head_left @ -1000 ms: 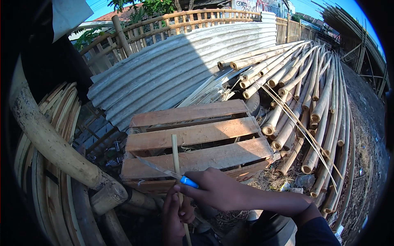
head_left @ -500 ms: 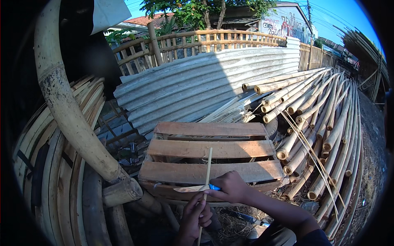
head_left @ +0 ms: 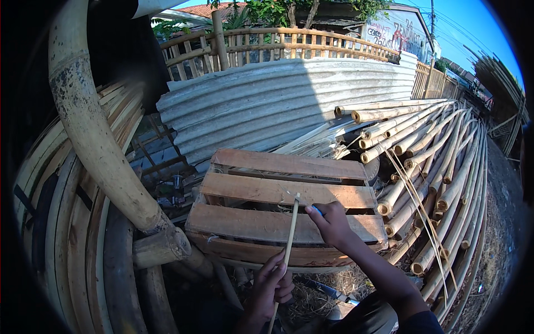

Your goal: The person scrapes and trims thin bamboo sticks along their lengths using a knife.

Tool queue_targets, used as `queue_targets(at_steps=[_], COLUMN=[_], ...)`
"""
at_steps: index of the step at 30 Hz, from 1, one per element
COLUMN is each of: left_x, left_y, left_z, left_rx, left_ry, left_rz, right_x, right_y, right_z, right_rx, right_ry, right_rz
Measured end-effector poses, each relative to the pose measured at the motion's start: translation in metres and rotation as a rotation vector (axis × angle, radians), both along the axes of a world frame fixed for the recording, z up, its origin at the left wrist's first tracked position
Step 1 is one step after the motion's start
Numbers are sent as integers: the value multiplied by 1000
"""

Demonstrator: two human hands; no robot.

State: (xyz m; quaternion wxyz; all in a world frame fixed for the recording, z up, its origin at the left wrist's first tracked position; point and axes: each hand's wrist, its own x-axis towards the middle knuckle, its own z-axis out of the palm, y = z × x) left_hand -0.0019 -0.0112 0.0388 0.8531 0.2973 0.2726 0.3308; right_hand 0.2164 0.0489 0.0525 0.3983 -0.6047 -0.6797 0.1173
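My left hand [head_left: 270, 286] is closed around the lower part of a thin, pale bamboo stick [head_left: 292, 229], which slants up over a slatted wooden crate [head_left: 250, 220]. My right hand [head_left: 332, 224] grips a knife by its blue handle [head_left: 317, 210], close to the stick's upper end. Seen nearly edge-on, the blade is hard to make out there; it seems to meet the stick just below its tip. Most of the handle is hidden in my fist.
Long bamboo poles [head_left: 439, 183] lie piled on the right, with thin strips across them. Split bamboo [head_left: 72, 234] and a thick curved pole [head_left: 94, 128] stand at left. Behind the crate leans a corrugated sheet [head_left: 250, 106], with a bamboo fence [head_left: 250, 50] beyond.
My right hand and the knife have moved up along the stick, from just above my left hand to its upper end. The stick now tilts more to the right.
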Motion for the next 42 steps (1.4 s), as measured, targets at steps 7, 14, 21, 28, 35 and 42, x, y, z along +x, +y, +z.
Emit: queue_targets(at_steps=[7, 14, 21, 28, 35, 42], left_x=[-1, -3, -3, -5, -11, -18], left_y=[8, 19, 40, 46, 44, 51], left_z=[-9, -12, -4, 13, 21, 40], left_rx=[-96, -168, -146, -110, -122, -10], left_ry=[-111, -198, -282, -274, -249, -234], left_rz=[-65, -110, -174, -163, -132, -121], right_x=[-2, -15, -15, -19, -16, 43], right_y=[5, 4, 9, 24, 35, 84], right_z=[-3, -1, 13, 32, 41, 40], right_rx=[38, 92, 7, 128, 14, 6], right_ry=[-52, -102, -142, -259, -235, 104], right_rz=[107, 299, 295, 216, 186, -199])
